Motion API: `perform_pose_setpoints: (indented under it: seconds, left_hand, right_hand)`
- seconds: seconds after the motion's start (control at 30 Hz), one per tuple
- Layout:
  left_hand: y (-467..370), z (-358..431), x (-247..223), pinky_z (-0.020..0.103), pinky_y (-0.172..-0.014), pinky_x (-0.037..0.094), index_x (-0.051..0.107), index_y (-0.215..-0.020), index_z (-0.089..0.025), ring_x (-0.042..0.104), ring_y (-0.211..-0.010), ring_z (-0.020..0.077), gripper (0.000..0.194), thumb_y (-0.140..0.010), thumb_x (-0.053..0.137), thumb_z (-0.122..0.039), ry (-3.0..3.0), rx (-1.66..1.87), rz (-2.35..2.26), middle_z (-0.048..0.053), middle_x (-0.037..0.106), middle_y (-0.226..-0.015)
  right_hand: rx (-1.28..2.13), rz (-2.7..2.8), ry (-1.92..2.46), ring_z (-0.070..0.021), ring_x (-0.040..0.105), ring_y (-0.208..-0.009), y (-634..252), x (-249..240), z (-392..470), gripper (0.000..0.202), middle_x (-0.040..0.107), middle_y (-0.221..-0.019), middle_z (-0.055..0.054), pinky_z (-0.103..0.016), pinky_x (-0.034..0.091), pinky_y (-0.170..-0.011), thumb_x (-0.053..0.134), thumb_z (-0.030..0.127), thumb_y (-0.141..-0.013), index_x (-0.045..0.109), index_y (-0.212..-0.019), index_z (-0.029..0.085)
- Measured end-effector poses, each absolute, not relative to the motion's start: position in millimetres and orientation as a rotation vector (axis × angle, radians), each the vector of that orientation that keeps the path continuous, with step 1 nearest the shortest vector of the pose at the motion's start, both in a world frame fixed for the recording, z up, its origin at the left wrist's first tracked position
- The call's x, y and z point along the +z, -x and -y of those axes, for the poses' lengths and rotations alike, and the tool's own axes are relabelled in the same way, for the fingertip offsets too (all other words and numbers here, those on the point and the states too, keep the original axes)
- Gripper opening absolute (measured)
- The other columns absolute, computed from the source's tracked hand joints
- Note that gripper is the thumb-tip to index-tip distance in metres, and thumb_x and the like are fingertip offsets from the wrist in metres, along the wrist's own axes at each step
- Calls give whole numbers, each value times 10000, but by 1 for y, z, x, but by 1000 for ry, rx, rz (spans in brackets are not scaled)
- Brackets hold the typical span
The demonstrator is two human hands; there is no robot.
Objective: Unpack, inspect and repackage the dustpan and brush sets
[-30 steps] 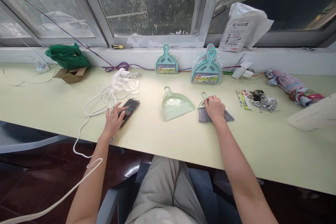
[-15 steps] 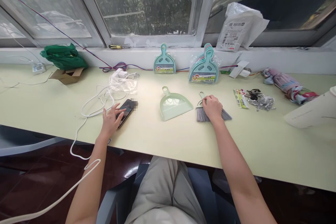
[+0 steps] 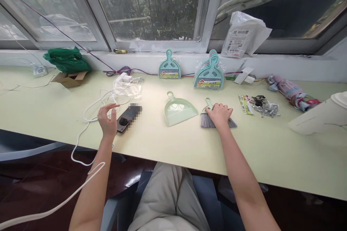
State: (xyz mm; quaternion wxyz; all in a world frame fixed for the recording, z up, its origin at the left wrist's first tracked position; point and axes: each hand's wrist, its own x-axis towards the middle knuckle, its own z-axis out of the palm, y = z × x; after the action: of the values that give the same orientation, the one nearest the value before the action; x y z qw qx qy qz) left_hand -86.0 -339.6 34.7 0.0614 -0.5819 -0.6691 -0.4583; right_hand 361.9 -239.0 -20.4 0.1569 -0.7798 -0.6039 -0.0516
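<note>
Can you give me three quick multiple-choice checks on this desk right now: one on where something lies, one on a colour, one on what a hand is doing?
1. Where is the loose dustpan?
A. On the windowsill
B. On the desk, between the phone and the small brush
C. On the floor

2. What colour is the bag beside the cardboard box?
A. Red
B. Yellow
C. Green

3. What is the right hand doing?
A. Lying on the small brush
B. Holding the keys
C. Raised in the air

Key: 1 B, it lies flat between the phone and the small brush. 2 C, the bag by the cardboard box is green. 3 A, the palm covers the bristles.
</note>
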Motion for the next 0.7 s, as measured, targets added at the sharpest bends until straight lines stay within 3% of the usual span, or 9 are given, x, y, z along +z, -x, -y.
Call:
perform_pose_setpoints:
  seconds: [0.1,0.23,0.37,0.47,0.6,0.7]
  left_hand:
    - [69,322,35,350,-942,425,555,-1074,-196,615,-1029,194,266,-918,378,-318,1845,-1521,1983,63,690,-1011]
    - [15,289,30,288,-751,455,574,-1079,-230,649,-847,178,267,-894,446,-372,2210,-1185,2241,36,700,-982]
    - [-44,248,19,301,-739,433,605,-1013,-213,638,-882,222,350,-895,425,-489,2346,-735,2337,73,697,-962]
    - [-71,228,11,305,-729,427,627,-940,-199,632,-914,251,323,-889,437,-456,2376,-517,2344,106,692,-969]
    - [-95,229,2,293,-695,418,641,-878,-206,640,-850,238,270,-896,415,-353,2489,-481,2248,92,695,-918]
    - [-113,244,-5,293,-696,415,632,-844,-192,638,-828,227,338,-931,356,-366,2603,-505,2084,94,689,-898]
  right_hand:
    - [-40,1711,2240,-313,538,-991,-363,-19,239,238,660,-973,-136,-449,272,-868,535,364,-779,574,-899,163]
    - [50,1695,2224,-298,555,-985,-366,-18,241,235,669,-928,-105,-430,259,-868,561,271,-724,536,-939,180]
    - [96,1652,2132,-275,567,-945,-366,-14,242,219,667,-885,-70,-405,258,-858,571,260,-702,522,-906,197]
    - [113,1586,1981,-248,564,-952,-359,-9,242,178,663,-915,-43,-380,261,-853,558,272,-719,511,-880,211]
    - [104,1643,1816,-226,567,-938,-335,-8,246,130,660,-920,-32,-362,264,-856,535,295,-763,516,-866,217]
    - [111,1825,1736,-226,571,-930,-313,-12,251,94,673,-902,-31,-370,264,-872,539,278,-774,536,-847,219]
